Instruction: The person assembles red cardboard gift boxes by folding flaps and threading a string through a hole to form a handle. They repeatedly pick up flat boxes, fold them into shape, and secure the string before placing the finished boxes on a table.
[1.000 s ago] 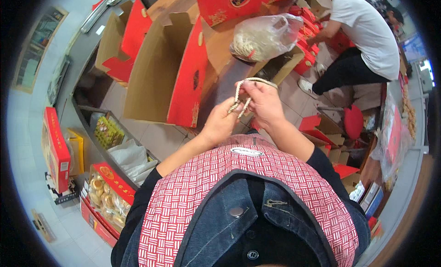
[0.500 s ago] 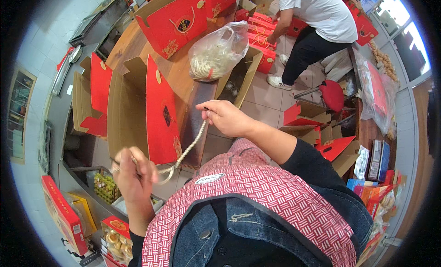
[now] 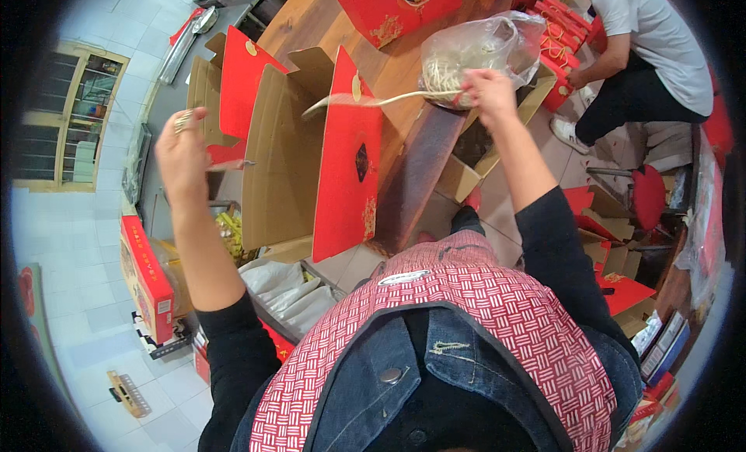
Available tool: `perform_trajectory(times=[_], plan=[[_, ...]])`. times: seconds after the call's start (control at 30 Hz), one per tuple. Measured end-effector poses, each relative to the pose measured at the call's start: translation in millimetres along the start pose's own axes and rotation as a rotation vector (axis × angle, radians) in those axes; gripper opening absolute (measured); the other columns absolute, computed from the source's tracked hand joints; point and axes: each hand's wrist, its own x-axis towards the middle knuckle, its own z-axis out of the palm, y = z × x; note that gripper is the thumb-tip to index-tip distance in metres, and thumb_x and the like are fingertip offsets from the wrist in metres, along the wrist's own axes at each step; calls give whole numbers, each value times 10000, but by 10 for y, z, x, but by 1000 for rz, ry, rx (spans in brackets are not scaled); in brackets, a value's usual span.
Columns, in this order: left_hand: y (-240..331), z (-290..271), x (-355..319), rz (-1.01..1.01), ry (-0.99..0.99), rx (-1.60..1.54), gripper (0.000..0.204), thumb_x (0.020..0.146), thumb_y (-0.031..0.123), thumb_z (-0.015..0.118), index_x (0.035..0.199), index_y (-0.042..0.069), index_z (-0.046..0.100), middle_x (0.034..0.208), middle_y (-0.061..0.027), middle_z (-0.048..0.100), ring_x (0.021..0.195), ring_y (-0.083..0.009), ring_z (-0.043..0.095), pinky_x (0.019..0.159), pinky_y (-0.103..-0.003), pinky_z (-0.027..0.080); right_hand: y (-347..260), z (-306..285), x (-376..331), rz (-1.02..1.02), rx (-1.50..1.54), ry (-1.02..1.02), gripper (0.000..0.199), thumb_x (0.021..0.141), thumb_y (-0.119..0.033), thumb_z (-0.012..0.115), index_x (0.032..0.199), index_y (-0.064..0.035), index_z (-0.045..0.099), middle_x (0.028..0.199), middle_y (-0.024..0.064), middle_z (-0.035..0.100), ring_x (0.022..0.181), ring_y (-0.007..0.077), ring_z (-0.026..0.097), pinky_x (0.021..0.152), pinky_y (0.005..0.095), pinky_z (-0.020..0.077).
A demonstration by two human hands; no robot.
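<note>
My right hand (image 3: 491, 98) is raised over the wooden table, its fingers closed on one end of a cream twisted cord (image 3: 396, 98). The cord stretches leftward, its blurred loose end in front of the open cardboard box. My left hand (image 3: 183, 160) is up at the left, closed, with a thin tool (image 3: 233, 165) sticking out toward the box; its metal tip shows, its grip is hidden. Something pale and ridged circles a finger of that hand. Between the hands stands a red gift box (image 3: 350, 157) with its flaps up. A clear plastic bag (image 3: 482, 52) of cords lies beside my right hand.
More red boxes (image 3: 404, 9) stand on the wooden table (image 3: 423, 153). A co-worker in a white shirt (image 3: 653, 40) bends over red boxes at the far right. A red stool (image 3: 647, 195) and cut cardboard are on the right; white sacks (image 3: 284, 293) lie below the table.
The cord has come away from my left hand and now swings from my right alone. Both hands have moved up and apart, and the view has shifted left.
</note>
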Motion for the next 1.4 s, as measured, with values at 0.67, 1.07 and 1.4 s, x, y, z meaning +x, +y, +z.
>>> perform_trajectory(times=[0.67, 1.07, 1.4], plan=[[-995, 1587, -47, -566, -506, -304, 181, 824, 73, 558, 975, -24, 580, 884, -81, 618, 719, -139, 588, 612, -271, 499, 770, 1347, -519, -532, -373, -259, 85, 725, -80, 602, 745, 2, 608, 699, 135, 613, 637, 249, 609, 598, 333, 484], [-931, 1554, -58, -441, -603, -244, 142, 804, 46, 572, 926, -24, 598, 837, -75, 621, 684, -142, 589, 600, -279, 493, 531, 1375, -503, -788, -819, -336, 55, 709, -78, 563, 719, -31, 590, 752, 143, 588, 726, 314, 584, 650, 403, 472], [-1224, 1601, 97, -369, -644, -183, 156, 819, 94, 555, 924, -5, 612, 843, -27, 614, 729, -118, 566, 658, -265, 464, 520, 1497, -489, -760, -982, -315, 98, 648, -49, 554, 718, 2, 601, 766, 186, 603, 700, 311, 619, 660, 383, 508]])
